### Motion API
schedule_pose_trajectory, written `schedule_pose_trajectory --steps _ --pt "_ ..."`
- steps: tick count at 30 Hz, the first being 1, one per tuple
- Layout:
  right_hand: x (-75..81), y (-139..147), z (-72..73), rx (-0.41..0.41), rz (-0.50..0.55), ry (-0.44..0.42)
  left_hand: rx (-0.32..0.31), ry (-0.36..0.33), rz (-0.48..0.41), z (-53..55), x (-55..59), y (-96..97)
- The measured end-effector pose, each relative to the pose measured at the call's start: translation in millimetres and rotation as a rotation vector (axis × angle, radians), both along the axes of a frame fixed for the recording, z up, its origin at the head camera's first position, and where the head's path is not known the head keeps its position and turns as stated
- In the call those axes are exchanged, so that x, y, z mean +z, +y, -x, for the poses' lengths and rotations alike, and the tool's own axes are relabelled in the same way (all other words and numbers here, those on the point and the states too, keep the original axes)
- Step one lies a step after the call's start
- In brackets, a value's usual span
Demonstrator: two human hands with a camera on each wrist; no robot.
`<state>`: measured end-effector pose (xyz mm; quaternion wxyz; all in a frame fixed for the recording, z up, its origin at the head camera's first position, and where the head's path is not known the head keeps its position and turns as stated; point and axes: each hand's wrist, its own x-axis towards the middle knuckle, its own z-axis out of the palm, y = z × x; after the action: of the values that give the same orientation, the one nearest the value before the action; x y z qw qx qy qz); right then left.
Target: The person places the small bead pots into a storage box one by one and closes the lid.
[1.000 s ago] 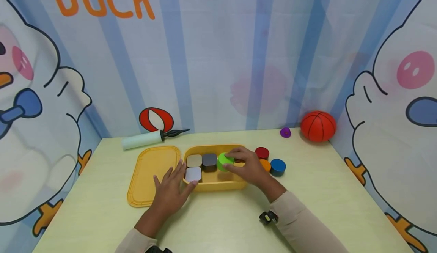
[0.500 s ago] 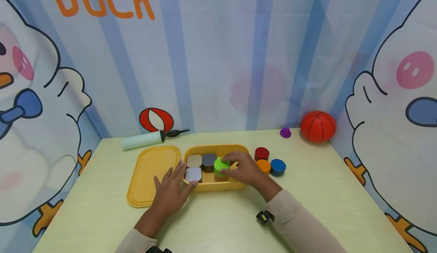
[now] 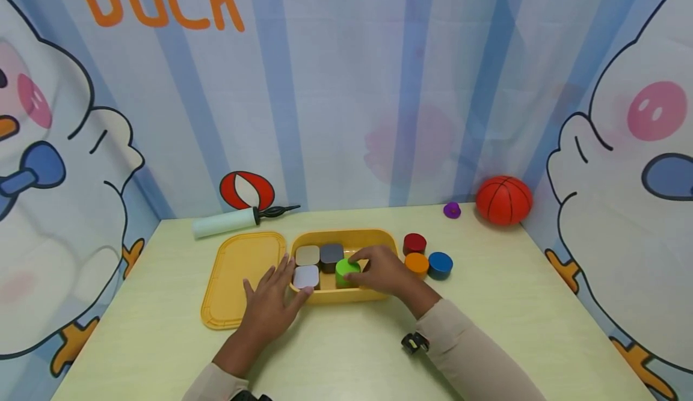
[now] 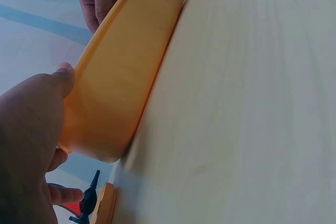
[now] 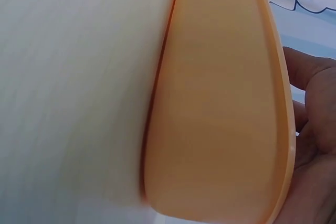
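In the head view, a yellow rectangular box (image 3: 341, 296) stands on the table. My left hand (image 3: 271, 308) lies at its left end with fingers spread and fairly straight, thumb at the near rim; the left wrist view shows that thumb (image 4: 64, 80) against the rim. Inside the box sit a beige block (image 3: 307, 254), a dark grey block (image 3: 331, 257) and a white block (image 3: 306, 276), all with rounded corners. My right hand (image 3: 387, 273) reaches in from the right and pinches a green round block (image 3: 346, 272) between thumb and fingers, beside the white and grey ones.
A yellow lid (image 3: 233, 281) lies left of the box. To the right are red (image 3: 414, 243), orange (image 3: 417, 264) and blue (image 3: 440, 265) round blocks. Farther back are a pale green hand pump (image 3: 227, 222), a small purple object (image 3: 452, 210) and a red ball (image 3: 503, 200).
My right hand has carried the green round block left, toward the near side, and lower into the box. The left hand has kept its place.
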<state>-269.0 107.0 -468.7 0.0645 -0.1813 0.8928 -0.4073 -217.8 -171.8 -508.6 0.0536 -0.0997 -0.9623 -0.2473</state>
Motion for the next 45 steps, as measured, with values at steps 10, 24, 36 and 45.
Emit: schedule_pose_trajectory --steps 10,24,36,45 --pt "-0.5 -9 1.3 -0.032 -0.054 0.003 -0.001 -0.014 0.002 0.0 0.7 0.1" --pt "-1.4 -12 2.9 -0.03 -0.083 -0.01 0.0 -0.024 0.003 0.0 1.9 0.1" --pt "2.9 -11 -2.9 0.033 0.005 -0.015 0.001 -0.019 0.0 0.3 0.4 -0.3" --pt "3.7 -10 -3.0 0.052 0.03 -0.022 -0.001 -0.016 -0.011 -0.3 1.2 0.3"
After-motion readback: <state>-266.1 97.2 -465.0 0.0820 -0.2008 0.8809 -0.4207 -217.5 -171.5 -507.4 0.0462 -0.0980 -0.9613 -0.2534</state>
